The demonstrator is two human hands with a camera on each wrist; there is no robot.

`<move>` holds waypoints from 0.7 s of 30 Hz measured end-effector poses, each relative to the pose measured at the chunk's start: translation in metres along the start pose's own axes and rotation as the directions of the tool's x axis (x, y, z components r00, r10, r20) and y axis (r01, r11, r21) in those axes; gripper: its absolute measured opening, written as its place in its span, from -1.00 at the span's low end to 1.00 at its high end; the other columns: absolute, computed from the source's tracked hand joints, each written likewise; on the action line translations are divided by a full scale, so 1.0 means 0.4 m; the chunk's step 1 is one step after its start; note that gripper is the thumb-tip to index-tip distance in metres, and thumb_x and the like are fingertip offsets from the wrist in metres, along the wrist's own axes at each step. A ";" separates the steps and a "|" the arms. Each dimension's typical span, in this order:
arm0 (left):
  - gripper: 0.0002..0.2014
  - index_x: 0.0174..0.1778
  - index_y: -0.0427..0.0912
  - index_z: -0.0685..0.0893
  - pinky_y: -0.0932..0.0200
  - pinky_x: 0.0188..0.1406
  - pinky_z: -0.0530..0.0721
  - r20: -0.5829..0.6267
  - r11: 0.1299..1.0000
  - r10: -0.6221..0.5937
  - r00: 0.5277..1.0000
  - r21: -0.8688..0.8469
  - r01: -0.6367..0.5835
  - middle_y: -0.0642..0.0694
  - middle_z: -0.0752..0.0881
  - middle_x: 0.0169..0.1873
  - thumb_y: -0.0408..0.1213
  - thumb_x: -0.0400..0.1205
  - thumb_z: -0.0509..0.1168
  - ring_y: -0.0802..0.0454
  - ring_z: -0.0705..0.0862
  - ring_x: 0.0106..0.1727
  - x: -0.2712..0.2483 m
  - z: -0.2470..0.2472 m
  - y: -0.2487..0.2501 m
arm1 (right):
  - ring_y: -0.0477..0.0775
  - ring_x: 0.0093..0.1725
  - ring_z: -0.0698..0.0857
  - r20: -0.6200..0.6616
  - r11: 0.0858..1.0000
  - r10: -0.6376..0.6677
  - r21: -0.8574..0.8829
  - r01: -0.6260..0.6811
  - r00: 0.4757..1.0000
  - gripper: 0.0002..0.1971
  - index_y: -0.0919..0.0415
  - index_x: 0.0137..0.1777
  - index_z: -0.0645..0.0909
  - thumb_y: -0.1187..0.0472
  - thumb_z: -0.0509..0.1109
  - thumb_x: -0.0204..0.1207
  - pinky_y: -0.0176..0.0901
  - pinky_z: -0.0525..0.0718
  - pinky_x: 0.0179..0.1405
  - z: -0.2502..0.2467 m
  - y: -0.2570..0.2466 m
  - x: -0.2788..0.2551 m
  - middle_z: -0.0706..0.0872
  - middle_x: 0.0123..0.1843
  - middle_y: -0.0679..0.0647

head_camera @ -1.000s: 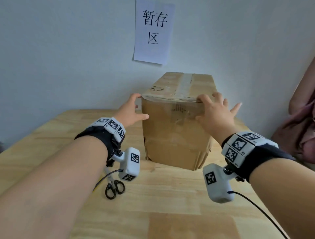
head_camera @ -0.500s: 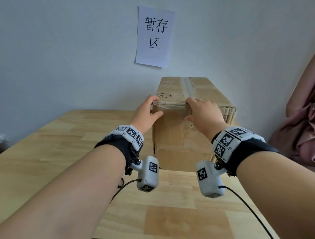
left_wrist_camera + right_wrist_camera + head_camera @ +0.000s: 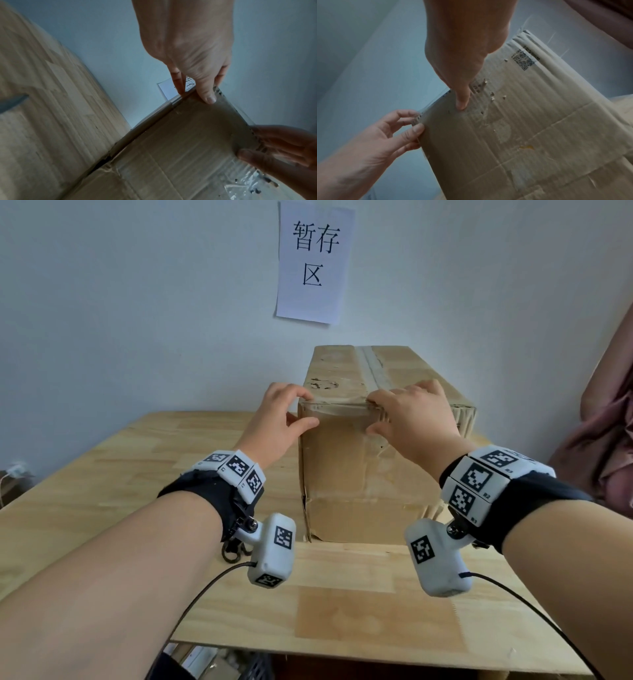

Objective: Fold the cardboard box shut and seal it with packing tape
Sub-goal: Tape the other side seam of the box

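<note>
A closed brown cardboard box (image 3: 359, 474) stands on the wooden table (image 3: 137, 474), its narrow end facing me. Packing tape (image 3: 375, 368) runs along the top seam, and a clear strip (image 3: 339, 407) wraps over the near top edge. My left hand (image 3: 284, 416) pinches the near left top corner, fingers on top and thumb on the front face. My right hand (image 3: 407, 416) pinches the same edge further right, its thumb (image 3: 462, 105) pressing the front face. The left wrist view shows the left hand (image 3: 193, 81) on the taped corner of the box (image 3: 180, 155).
Scissors (image 3: 233, 549) lie on the table beneath my left wrist, mostly hidden. A paper sign (image 3: 313, 261) hangs on the wall behind the box. Pink cloth (image 3: 609, 440) is at the right edge. The table's front edge is close to me.
The box has turned so its narrow end faces me. Both hands have shifted along the near top edge; the right hand moved left from the corner toward the seam.
</note>
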State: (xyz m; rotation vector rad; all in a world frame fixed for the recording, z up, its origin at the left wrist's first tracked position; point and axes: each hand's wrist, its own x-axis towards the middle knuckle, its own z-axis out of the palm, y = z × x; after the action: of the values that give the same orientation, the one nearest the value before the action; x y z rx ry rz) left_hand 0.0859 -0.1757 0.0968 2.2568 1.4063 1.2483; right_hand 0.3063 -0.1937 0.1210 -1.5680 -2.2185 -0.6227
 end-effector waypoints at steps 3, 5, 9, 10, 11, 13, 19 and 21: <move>-0.68 0.23 -0.10 0.62 0.24 0.22 0.53 0.020 0.988 0.090 0.996 0.121 -0.091 0.01 0.49 0.18 -0.25 0.56 0.42 0.02 0.64 0.07 -0.008 -0.024 -0.011 | 0.12 0.19 0.59 -0.051 0.995 -0.101 0.023 0.102 0.994 -0.62 0.08 0.35 0.54 -0.04 0.29 0.60 -0.04 0.40 0.26 -0.014 -0.034 0.007 0.58 0.24 0.04; -0.66 0.26 -0.13 0.63 0.29 0.32 0.41 0.030 0.978 0.141 0.990 0.151 -0.143 -0.03 0.58 0.23 -0.31 0.56 0.42 0.05 0.59 0.24 -0.002 -0.032 -0.013 | 0.15 0.22 0.57 -0.079 0.986 -0.143 0.071 0.148 0.987 -0.60 0.11 0.41 0.48 0.03 0.30 0.61 -0.05 0.48 0.16 -0.016 -0.062 0.018 0.52 0.31 0.09; -0.77 0.15 -0.15 0.71 0.27 0.26 0.47 -0.007 0.992 0.108 0.994 0.068 -0.107 0.01 0.73 0.08 -0.35 0.58 0.37 0.07 0.64 0.17 0.010 -0.040 -0.002 | 0.25 0.11 0.63 -0.144 0.977 -0.164 0.113 0.181 0.976 -0.65 0.17 0.34 0.51 0.19 0.37 0.56 0.01 0.55 -0.03 0.002 -0.104 0.039 0.60 0.22 0.16; -0.81 0.11 -0.17 0.72 0.30 0.22 0.46 -0.021 0.993 0.103 0.994 0.061 -0.102 0.01 0.73 0.05 -0.35 0.59 0.37 0.07 0.64 0.14 0.009 -0.038 -0.004 | 0.28 0.01 0.66 -0.173 0.972 -0.180 0.120 0.202 0.968 -0.68 0.21 0.27 0.56 0.25 0.42 0.52 0.03 0.57 -0.12 0.009 -0.110 0.042 0.64 0.12 0.18; -0.84 0.07 -0.18 0.71 0.31 0.20 0.46 -0.031 0.993 0.107 0.994 0.059 -0.105 0.00 0.73 0.03 -0.35 0.59 0.37 0.07 0.64 0.12 0.009 -0.037 -0.009 | 0.29 -0.10 0.69 -0.210 0.968 -0.188 0.125 0.217 0.960 -0.71 0.23 0.18 0.60 0.31 0.47 0.46 0.01 0.57 -0.22 0.017 -0.114 0.046 0.67 0.02 0.19; -0.87 0.04 -0.20 0.70 0.27 0.21 0.49 -0.031 0.991 0.126 0.992 0.049 -0.124 0.00 0.72 0.01 -0.34 0.60 0.36 0.06 0.64 0.12 0.006 -0.032 -0.023 | 0.27 -0.27 0.69 -0.285 0.967 -0.198 0.102 0.235 0.938 -0.75 0.25 0.00 0.65 0.40 0.55 0.33 -0.08 0.54 -0.37 0.035 -0.115 0.051 0.69 -0.14 0.18; -0.78 0.07 -0.11 0.62 0.27 0.28 0.41 0.097 0.997 0.072 0.993 -0.016 -0.071 -0.04 0.53 0.04 -0.43 0.55 0.31 0.11 0.53 0.14 0.026 -0.035 -0.007 | 0.28 -0.30 0.68 -0.372 0.948 -0.244 0.105 0.301 0.896 -0.85 0.28 -0.21 0.69 0.43 0.57 0.26 -0.02 0.60 -0.41 0.061 -0.122 0.044 0.71 -0.17 0.21; -0.78 0.06 -0.06 0.63 0.26 0.28 0.37 0.179 0.995 -0.007 0.984 -0.100 0.025 -0.09 0.52 0.09 -0.37 0.61 0.15 0.10 0.49 0.19 0.050 -0.043 0.002 | 0.29 -0.28 0.67 -0.392 0.951 -0.211 0.130 0.281 0.896 -0.87 0.26 -0.17 0.70 0.42 0.53 0.30 0.03 0.64 -0.41 0.069 -0.121 0.038 0.71 -0.15 0.20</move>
State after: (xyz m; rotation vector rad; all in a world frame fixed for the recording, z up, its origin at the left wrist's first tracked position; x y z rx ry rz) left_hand 0.0775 -0.1640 0.1189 2.2217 1.2646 1.0576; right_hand 0.2547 -0.1806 0.0984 -0.9863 -2.1217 -0.6982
